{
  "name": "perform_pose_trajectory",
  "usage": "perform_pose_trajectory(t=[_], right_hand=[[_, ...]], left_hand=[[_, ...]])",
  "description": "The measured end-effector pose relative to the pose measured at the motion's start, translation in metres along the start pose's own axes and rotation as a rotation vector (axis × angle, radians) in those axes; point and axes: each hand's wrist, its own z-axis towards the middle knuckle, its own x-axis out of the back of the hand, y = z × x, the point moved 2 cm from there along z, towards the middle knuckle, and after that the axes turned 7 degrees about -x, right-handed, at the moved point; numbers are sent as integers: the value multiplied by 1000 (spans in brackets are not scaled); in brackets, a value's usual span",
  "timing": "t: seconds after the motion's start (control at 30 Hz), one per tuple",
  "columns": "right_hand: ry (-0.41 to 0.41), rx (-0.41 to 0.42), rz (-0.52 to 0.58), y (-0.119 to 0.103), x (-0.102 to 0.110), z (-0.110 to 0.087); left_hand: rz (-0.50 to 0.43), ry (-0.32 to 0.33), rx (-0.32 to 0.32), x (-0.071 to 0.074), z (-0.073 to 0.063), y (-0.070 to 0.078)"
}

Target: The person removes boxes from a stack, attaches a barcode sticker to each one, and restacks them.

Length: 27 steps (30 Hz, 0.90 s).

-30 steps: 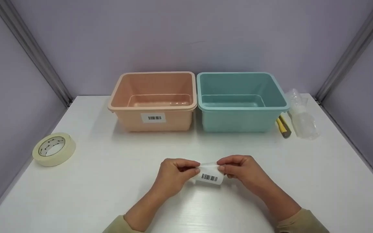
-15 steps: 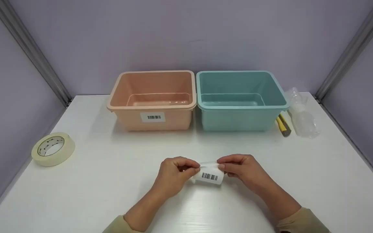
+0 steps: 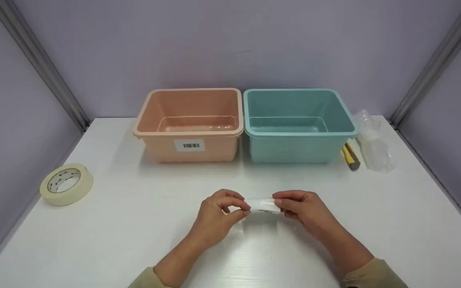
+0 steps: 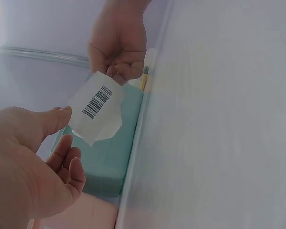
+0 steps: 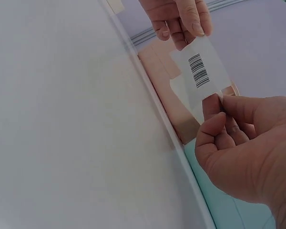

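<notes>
- Table point(image 3: 106, 240): white top, enclosed by pale lilac panels point(image 3: 230, 40).
- Pink bin point(image 3: 224, 150): rectangular, uncovered, at the rear of the table, left in the head view. The inner floor is visible, bordered by a moulded line.
- Teal bin point(image 3: 290, 148): same form, set immediately right of the pink bin. The inner floor is likewise visible. Contact between the two rims cannot be confirmed.
- Plastic packaging point(image 3: 376, 154): clear, crumpled, right of the teal bin.
- Left hand point(image 3: 214, 220): nearly closed at the tips; thumb and forefinger pinch one end of the barcode label point(image 3: 264, 204). Remaining fingers are loosely bent.
- Right hand point(image 3: 306, 208): thumb and forefinger pinch the opposite end; remaining fingers are curled beneath.
- Tape roll point(image 3: 83, 187): cream, lying flat near the table's left edge. Dark print repeats around the core; too small to read.
- Yellow-and-dark tool point(image 3: 350, 157): lies between the teal bin and the plastic packaging, one end hidden behind the bin.
- Barcode label: white, held above the table in front of the bins, tilted nearly edge-on to the head camera. Both wrist views show its black linear barcode point(image 4: 97, 102).
- Bin label point(image 3: 179, 145): white rectangle on the pink bin's front wall, printed with a similar black barcode.
</notes>
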Motion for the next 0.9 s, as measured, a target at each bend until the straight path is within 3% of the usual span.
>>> perform_pose_trajectory(t=[0.27,0.5,0.77,0.9], right_hand=[[49,6,-24,1,0,1],[64,38,-55,4,7,0],[-67,76,-214,-1,10,0],[-72,77,-296,-9,14,-2]], left_hand=[[-94,42,-4,1,0,0],[-173,163,-54,4,1,3],[-180,191,-33,10,4,4],[-178,203,-15,15,5,3]])
